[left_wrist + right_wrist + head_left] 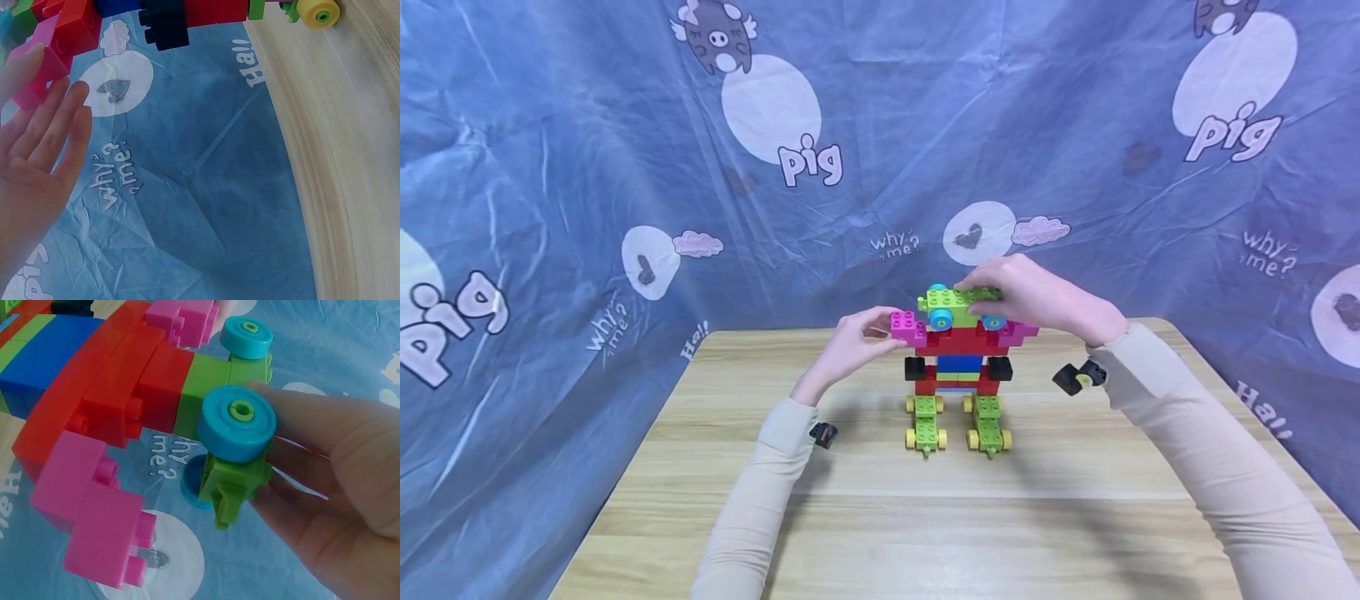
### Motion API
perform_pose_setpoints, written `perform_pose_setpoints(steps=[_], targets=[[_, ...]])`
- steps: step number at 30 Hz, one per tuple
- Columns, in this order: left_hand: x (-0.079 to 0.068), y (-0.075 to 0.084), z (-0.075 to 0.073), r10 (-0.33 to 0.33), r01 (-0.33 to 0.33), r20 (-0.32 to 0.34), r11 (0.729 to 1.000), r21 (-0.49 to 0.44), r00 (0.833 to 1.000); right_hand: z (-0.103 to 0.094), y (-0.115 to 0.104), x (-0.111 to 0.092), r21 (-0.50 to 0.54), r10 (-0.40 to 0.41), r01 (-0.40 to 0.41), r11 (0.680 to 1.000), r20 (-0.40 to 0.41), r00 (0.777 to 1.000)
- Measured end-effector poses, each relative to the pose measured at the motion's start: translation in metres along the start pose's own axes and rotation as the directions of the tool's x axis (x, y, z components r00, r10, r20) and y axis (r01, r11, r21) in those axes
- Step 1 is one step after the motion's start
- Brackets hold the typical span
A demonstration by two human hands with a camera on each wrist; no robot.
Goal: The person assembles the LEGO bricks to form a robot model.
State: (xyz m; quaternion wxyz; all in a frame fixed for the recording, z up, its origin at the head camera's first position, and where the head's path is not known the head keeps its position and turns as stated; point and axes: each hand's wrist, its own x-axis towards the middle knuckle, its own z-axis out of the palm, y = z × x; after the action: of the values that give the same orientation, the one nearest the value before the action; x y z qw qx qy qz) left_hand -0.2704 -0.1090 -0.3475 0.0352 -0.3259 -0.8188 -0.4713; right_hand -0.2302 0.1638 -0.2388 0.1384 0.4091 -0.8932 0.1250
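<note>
A robot-like figure of toy building bricks stands on the table, its red bricks [955, 342] spanning the upper body over a blue brick [958, 364]. Across its top lies a green wheeled brick base [950, 304] with blue wheels [237, 425]. My right hand [1037, 296] grips this base from the far side, thumb and fingers around it. At the figure's left shoulder, my left hand [850, 342] pinches a pink brick [903, 322] between thumb and fingers. More pink bricks [103, 534] step outward from the other shoulder, below my right hand.
Black bricks [914, 368] jut from the figure's sides. Two green wheeled bases [927, 423] with yellow wheels form its feet on the wooden table [880, 533]. Behind rises a blue printed cloth [865, 167]. Small black devices [1078, 377] are worn at both wrists.
</note>
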Motion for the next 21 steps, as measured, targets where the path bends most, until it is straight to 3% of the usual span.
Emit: perform_pose_setpoints(steps=[6, 21], targets=[[-0.0001, 0.0005, 0.0002, 0.009, -0.009, -0.004, 1.0, 0.009, 1.0, 0.0, -0.0008, -0.0002, 0.001, 0.016, -0.016, 1.0, 0.014, 1.0], [0.0003, -0.0004, 0.0005, -0.004, 0.004, 0.001, 1.0, -0.001, 1.0, 0.0015, -0.0002, -0.0058, 0.017, 0.017, -0.017, 1.0, -0.04, 0.999]])
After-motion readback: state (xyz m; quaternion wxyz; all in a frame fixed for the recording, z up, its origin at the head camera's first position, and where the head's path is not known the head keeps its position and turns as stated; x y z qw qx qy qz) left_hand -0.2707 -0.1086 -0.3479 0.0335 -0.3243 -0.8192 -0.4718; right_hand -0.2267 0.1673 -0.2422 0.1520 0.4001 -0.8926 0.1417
